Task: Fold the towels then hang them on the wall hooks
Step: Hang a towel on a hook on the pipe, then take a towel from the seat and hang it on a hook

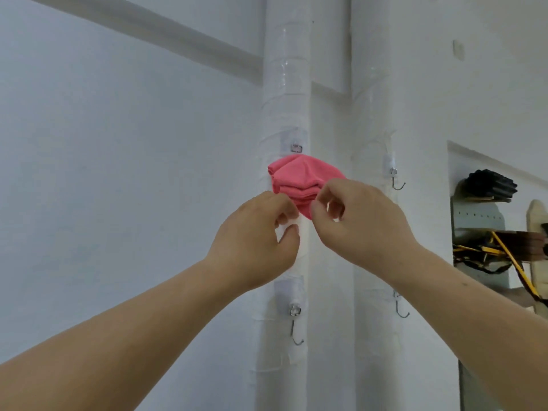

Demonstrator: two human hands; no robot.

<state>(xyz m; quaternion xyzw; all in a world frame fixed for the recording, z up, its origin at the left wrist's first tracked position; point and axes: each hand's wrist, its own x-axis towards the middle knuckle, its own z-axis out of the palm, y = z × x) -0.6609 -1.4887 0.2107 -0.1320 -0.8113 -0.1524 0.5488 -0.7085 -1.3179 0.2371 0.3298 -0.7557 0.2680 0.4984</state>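
Hanging pink towel (299, 179) against white pillar (286, 84).

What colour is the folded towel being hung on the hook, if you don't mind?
Plain pink towel, without pattern, shown clearly in the head view.

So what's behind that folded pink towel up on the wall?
Behind the folded pink cloth towel is a white tape-wrapped vertical pipe. A hook's metal clip shows just above it; the hook itself is covered, so whether the towel hangs on it cannot be seen.
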